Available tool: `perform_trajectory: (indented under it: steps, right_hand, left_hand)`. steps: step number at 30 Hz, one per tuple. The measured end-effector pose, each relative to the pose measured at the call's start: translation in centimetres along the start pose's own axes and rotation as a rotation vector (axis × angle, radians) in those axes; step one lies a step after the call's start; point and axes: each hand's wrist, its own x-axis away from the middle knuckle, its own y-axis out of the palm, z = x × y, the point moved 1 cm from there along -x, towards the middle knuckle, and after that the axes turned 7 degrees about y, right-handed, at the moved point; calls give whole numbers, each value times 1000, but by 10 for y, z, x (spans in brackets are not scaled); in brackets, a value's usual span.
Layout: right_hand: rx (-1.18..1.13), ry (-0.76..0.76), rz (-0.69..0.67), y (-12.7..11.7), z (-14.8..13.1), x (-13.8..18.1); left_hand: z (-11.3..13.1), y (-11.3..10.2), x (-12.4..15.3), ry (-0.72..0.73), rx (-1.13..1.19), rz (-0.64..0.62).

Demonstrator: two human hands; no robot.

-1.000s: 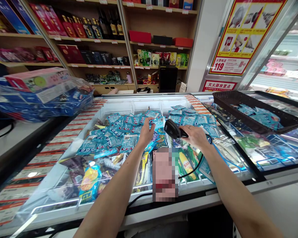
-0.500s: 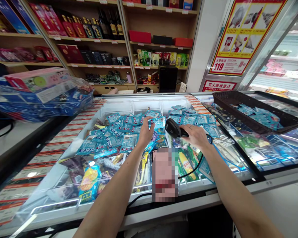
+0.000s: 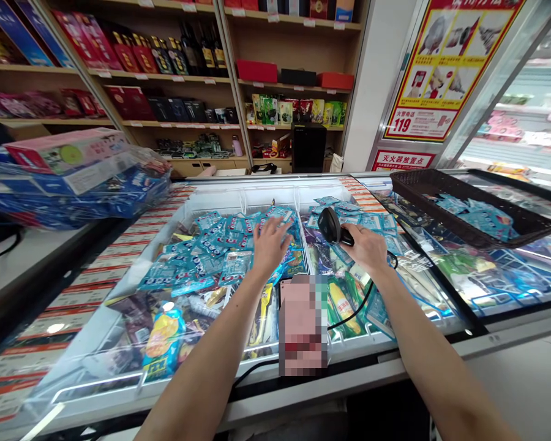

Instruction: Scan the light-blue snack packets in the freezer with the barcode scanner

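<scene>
The scanner (image 3: 329, 226) is black, the packets (image 3: 237, 263) blue, the basket (image 3: 450, 219) brown.

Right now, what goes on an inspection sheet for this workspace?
Surface: glass freezer top, packages visible beneath.
Things: blue packets spread over the glass; black scanner.
Clutter: blurred phone-like item near the front edge; wrapped boxes on the left; brown basket on the right, holding blue packets.
Hands: left hand open over the packets, contact unclear; right hand grips the scanner.
Cables: black cable curving beside the phone-like item.
Surroundings: stocked shelves behind; red and yellow poster at right.
</scene>
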Motion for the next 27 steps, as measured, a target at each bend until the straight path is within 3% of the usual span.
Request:
perform_trajectory:
  steps: [2, 6, 13, 19, 27]
  right_hand:
    - [1, 2, -10, 1, 0, 0]
    - [-5, 6, -9, 2, 0, -1]
    - [-34, 13, 66, 2, 1, -3]
    - [-5, 135, 79, -1, 0, -15]
    - [-33, 182, 38, -2, -7, -31]
  left_hand:
    - [2, 8, 1, 84, -25, -95]
    - [-2, 15, 3, 5, -112, -39]
    - [-5, 4, 1, -95, -232, 17]
    - [-7, 5, -2, -113, -321, -111]
    - [-19, 2, -8, -96, -384, -124]
